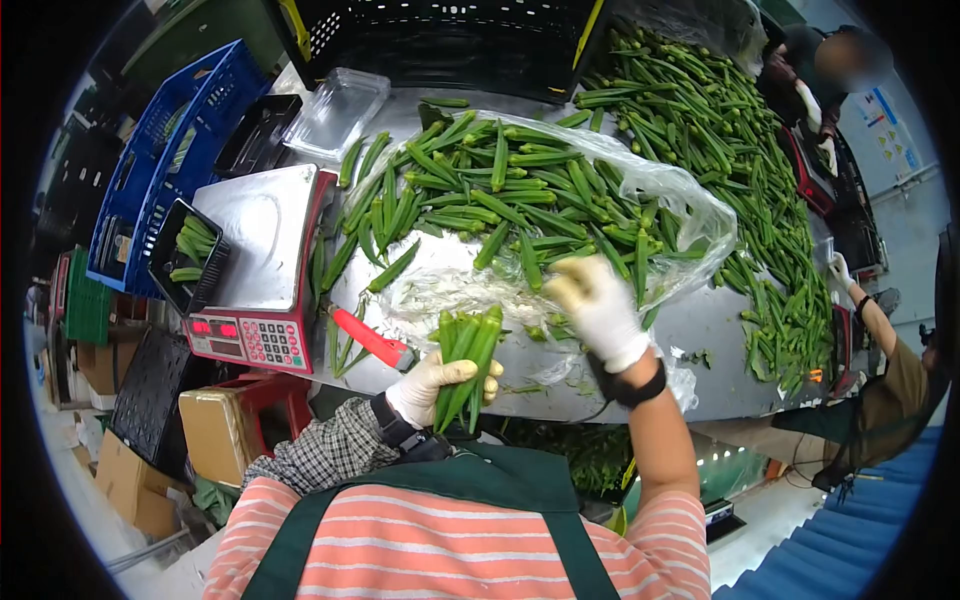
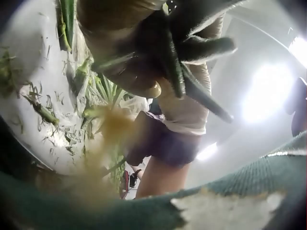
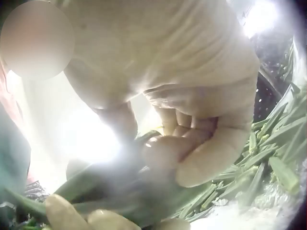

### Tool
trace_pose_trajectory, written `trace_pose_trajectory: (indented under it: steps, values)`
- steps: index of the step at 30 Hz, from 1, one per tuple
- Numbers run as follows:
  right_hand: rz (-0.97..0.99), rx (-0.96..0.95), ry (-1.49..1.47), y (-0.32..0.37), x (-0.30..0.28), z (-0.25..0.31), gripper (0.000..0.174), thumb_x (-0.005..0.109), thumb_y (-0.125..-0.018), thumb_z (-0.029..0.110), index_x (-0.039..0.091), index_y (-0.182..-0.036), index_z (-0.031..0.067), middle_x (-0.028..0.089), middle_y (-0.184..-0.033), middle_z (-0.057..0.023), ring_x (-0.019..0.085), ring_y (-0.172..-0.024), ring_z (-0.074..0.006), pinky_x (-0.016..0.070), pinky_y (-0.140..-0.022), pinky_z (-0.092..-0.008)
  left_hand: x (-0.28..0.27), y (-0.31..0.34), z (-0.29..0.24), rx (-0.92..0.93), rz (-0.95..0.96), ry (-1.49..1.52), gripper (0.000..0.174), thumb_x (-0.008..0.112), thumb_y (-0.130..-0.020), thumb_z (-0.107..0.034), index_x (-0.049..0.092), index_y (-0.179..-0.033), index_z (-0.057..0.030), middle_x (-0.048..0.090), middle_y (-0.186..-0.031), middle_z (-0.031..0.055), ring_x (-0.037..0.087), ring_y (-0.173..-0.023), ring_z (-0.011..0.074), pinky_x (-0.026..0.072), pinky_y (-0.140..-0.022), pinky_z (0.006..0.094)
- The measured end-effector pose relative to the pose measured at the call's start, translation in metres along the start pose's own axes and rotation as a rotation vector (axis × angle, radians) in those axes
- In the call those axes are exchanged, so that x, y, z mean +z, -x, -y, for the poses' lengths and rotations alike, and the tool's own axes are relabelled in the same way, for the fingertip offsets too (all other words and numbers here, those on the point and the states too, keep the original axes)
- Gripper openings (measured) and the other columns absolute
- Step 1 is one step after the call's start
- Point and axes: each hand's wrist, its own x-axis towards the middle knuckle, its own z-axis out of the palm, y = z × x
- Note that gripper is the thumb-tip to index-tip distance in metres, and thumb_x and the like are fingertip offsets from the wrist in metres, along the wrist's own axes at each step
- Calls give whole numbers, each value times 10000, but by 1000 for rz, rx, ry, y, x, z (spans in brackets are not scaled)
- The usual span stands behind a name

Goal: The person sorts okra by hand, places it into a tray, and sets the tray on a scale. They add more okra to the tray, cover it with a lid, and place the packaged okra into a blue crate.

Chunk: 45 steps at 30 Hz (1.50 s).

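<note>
Several green okra pods (image 1: 467, 360) stand bunched in my gloved left hand (image 1: 440, 388), its fingers and thumb curled round their lower part. My gloved right hand (image 1: 598, 310) is raised just right of this bunch, over the near edge of the okra heap (image 1: 520, 190). Its fingers (image 3: 211, 158) bend loosely, with a gap showing beside the thumb, and no pod shows in its grasp in the head view. Blurred pods (image 3: 96, 184) pass below that hand in the right wrist view. In the left wrist view, dark pods (image 2: 172, 62) overlap the gloves.
Left on the metal table stands a red scale (image 1: 255, 250), a black tray of okra (image 1: 190, 260) at its edge. A red-handled tool (image 1: 365, 335) lies beside it. Clear plastic (image 1: 690, 200) surrounds the heap. A black crate (image 1: 440, 50) stands behind. Other people work at right.
</note>
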Motion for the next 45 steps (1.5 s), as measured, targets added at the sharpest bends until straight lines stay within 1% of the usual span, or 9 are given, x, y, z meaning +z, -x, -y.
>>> trace_pose_trajectory:
  steps: [5,10,17,21,23,28,31,35,45]
  values:
    - [70,334,834,-20,-31,-96,283,641,-746,269,599,-926,55,572,-938,-172,581,-874,-322,477,-732,-409,-3,8,-7,70,-59,92,543,671,-767,-194,422,-1215,-16,585,-1026,130,598,-863,216,477,-827,381]
    - [-57,327,373,-19,-60,-69,174,580,-765,192,578,-839,34,611,-725,-141,600,-710,-287,461,-654,-355,-5,13,-13,149,-82,87,547,679,-759,-198,435,-1209,-8,582,-1041,139,591,-928,239,474,-862,392]
    - [550,-129,189,-1,-39,27,167,605,-726,167,607,-845,51,568,-847,-125,570,-764,-294,469,-697,-367,11,17,-26,231,-27,66,582,682,-747,-178,415,-1226,20,523,-1175,183,520,-1095,286,386,-980,431]
    - [662,-214,14,-6,-1,57,162,608,-725,159,601,-835,41,560,-847,-137,567,-755,-306,466,-689,-363,6,13,-16,255,18,53,590,671,-761,-144,386,-1254,9,485,-1227,184,494,-1128,291,389,-979,405]
    - [686,-104,-61,-13,13,64,171,639,-739,122,604,-878,29,569,-822,-112,572,-716,-204,463,-644,-297,3,15,-12,233,31,-26,600,673,-762,-153,379,-1261,6,484,-1226,176,502,-1118,288,392,-973,400]
    - [454,-48,-157,-35,41,49,208,661,-742,159,610,-893,26,568,-831,-123,563,-751,-194,453,-672,-296,-4,34,-15,193,-18,27,633,658,-765,-182,356,-1285,14,478,-1223,203,539,-1061,277,445,-917,387]
    - [100,-258,457,-72,51,6,245,626,-763,224,583,-940,60,568,-878,-139,575,-772,-319,473,-667,-391,-10,46,-19,289,-86,68,565,596,-806,-168,358,-1288,7,474,-1230,210,526,-1084,289,435,-930,389]
    - [229,-154,784,-100,69,-49,258,614,-762,218,560,-946,46,585,-918,-159,594,-800,-340,487,-676,-418,-13,70,-25,405,-158,143,526,588,-817,-104,366,-1286,-18,488,-1218,192,527,-1086,280,436,-929,382]
    - [231,122,224,-90,46,-34,196,610,-744,130,606,-869,-21,619,-723,-149,595,-638,-246,460,-620,-328,-43,201,-190,1113,-716,-160,351,606,-815,-174,518,-1091,23,614,-929,130,607,-854,208,499,-752,316]
